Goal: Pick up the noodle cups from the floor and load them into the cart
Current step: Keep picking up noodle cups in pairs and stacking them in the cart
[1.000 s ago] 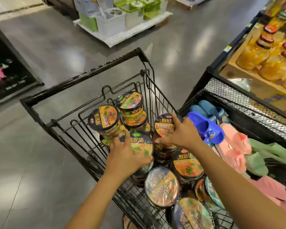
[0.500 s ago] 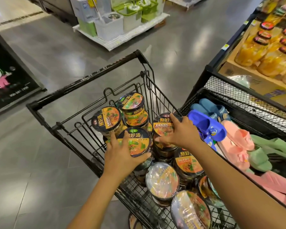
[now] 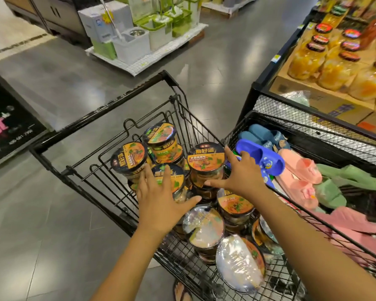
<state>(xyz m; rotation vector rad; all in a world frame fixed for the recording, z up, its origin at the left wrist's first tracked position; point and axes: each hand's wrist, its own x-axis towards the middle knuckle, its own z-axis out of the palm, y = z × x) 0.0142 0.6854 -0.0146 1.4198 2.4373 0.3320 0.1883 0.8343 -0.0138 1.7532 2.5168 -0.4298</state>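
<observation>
Eases both grips: left hand (image 3: pixel 161 205), right hand (image 3: pixel 241 177) now released, splayed over noodle cups (image 3: pixel 205 157) in cart (image 3: pixel 91 115); ends placing, next probably reach to floor (image 3: pixel 52 213).

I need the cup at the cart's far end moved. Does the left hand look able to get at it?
Probably yes: the left hand is spread over a nearer cup, the far cup lies just past its fingers, nothing above it.

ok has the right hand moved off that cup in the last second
Yes. Against the cart, the right hand has eased back toward the person and the cart's right side, fingers now spread beside the lid of the noodle cup, not over it.
</observation>
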